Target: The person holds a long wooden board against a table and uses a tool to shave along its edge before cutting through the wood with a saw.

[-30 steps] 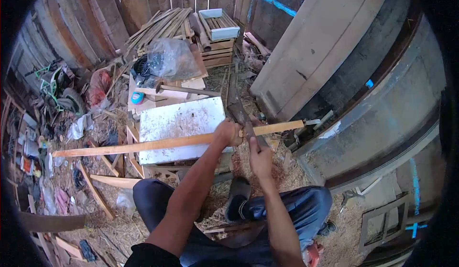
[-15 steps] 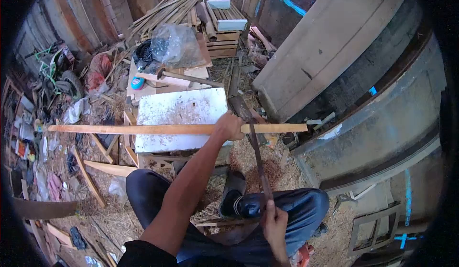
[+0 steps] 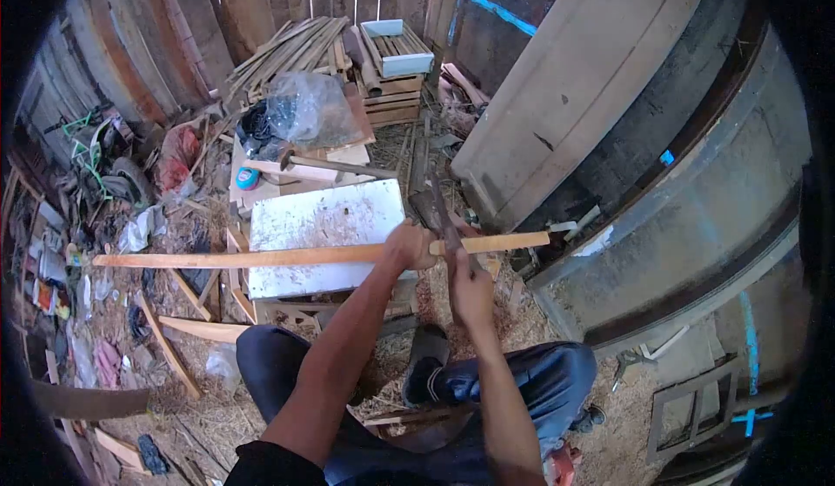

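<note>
A long, narrow strip of pale wood (image 3: 217, 259) lies crosswise over a worn white-topped box (image 3: 330, 216), overhanging both sides. My left hand (image 3: 410, 245) is closed around the strip near the box's right edge, pressing it down. Just to its right, my right hand (image 3: 470, 290) grips a hand saw (image 3: 444, 216), its long dark blade seen nearly edge-on and crossing the strip. The saw's handle is mostly hidden in my fingers. Whether the blade has cut into the wood cannot be made out.
A hammer (image 3: 339, 167) and a round blue tape measure (image 3: 248, 178) lie behind the box, by a clear plastic bag (image 3: 304, 107). Wood offcuts (image 3: 170, 347) and litter cover the ground at left. Large curved panels (image 3: 591, 94) lean at right.
My right hand has moved forward and up with the saw, close to the strip and my left hand. The left hand keeps its hold; the whole view has shifted slightly.
</note>
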A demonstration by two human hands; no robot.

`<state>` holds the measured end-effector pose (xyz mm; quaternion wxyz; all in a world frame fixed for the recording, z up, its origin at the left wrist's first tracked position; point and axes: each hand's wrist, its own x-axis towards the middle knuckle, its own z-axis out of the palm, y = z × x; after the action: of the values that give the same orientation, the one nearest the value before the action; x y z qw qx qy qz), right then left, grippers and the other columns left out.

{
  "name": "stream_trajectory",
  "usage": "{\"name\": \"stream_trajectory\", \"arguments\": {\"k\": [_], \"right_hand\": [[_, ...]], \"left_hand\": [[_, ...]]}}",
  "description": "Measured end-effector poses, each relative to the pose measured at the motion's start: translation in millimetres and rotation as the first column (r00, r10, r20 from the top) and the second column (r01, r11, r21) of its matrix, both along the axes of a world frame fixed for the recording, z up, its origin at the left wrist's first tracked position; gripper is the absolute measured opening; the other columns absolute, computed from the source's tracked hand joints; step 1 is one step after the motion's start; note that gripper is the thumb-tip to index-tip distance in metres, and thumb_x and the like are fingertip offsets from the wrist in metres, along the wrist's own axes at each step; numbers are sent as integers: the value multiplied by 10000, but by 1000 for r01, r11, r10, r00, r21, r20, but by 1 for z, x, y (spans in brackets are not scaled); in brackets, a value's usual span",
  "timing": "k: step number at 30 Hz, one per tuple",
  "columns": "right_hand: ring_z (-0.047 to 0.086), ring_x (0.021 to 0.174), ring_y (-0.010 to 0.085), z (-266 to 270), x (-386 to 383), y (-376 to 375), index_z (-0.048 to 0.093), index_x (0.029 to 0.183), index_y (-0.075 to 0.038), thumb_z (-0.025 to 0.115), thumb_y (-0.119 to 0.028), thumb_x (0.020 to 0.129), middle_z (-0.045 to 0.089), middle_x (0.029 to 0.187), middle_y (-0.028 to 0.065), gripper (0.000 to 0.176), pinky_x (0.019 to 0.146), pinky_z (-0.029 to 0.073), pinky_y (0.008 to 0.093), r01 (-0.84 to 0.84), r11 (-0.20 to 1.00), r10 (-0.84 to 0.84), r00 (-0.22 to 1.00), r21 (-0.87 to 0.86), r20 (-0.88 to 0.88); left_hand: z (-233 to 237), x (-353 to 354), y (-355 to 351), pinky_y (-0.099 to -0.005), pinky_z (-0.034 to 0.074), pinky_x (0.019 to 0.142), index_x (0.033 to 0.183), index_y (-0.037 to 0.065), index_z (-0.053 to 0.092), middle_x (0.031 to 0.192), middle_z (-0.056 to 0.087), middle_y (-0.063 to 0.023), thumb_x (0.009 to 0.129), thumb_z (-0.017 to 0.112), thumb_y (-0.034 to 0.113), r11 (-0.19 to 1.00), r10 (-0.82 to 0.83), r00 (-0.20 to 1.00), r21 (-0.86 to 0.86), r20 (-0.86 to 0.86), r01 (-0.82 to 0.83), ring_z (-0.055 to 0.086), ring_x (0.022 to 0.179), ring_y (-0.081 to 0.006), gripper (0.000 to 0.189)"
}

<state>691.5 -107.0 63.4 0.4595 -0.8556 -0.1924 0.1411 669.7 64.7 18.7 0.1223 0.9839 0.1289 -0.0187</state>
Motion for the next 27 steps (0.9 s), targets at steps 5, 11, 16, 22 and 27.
{"name": "stream_trajectory", "arguments": {"k": [5, 11, 16, 22, 27], "right_hand": [[482, 498, 267, 27, -74, -103, 556, 666, 72, 485, -414, 912, 491, 532, 175, 550, 535, 388, 413, -1, 999, 5, 995, 40, -100], [358, 474, 52, 28, -116, -158, 453, 519, -12, 486, -337, 940, 407, 488, -38, 533, 429, 283, 263, 35, 998, -46, 976, -55, -215], [354, 483, 90, -17, -49, -51, 451, 550, 22, 483, -389, 925, 395, 495, -8, 557, 446, 299, 310, 86, 985, -72, 993, 149, -93], [357, 477, 135, -23, -34, -22, 445, 562, 30, 501, -424, 903, 338, 486, 71, 571, 474, 326, 349, 42, 959, -72, 993, 281, 96], [594, 604, 277, 5, -29, -43, 637, 888, 44, 444, -420, 926, 563, 628, 235, 504, 591, 428, 420, -30, 999, 33, 987, 22, -159]], "left_hand": [[-12, -2, 4, -396, 413, 831, 773, 119, 674, 734, 660, -134, 612, 617, 374, 999, -45, 997, -15, 56, 46, 632, 737, -298, 307], [-9, -3, 3, -376, 423, 837, 754, 125, 681, 733, 658, -141, 577, 610, 310, 997, -36, 997, -64, 62, 40, 632, 751, -303, 266], [-15, 0, 3, -373, 441, 801, 735, 112, 679, 728, 655, -148, 588, 607, 301, 999, -46, 996, -13, 71, 47, 634, 749, -287, 251], [-2, -4, 3, -372, 451, 786, 725, 88, 674, 744, 652, -158, 619, 606, 331, 998, -43, 998, 51, 54, 40, 633, 759, -286, 274], [-11, -9, 3, -378, 454, 788, 727, 77, 673, 715, 643, -176, 596, 606, 318, 1000, -19, 984, 13, 178, 17, 629, 722, -309, 283]]}}
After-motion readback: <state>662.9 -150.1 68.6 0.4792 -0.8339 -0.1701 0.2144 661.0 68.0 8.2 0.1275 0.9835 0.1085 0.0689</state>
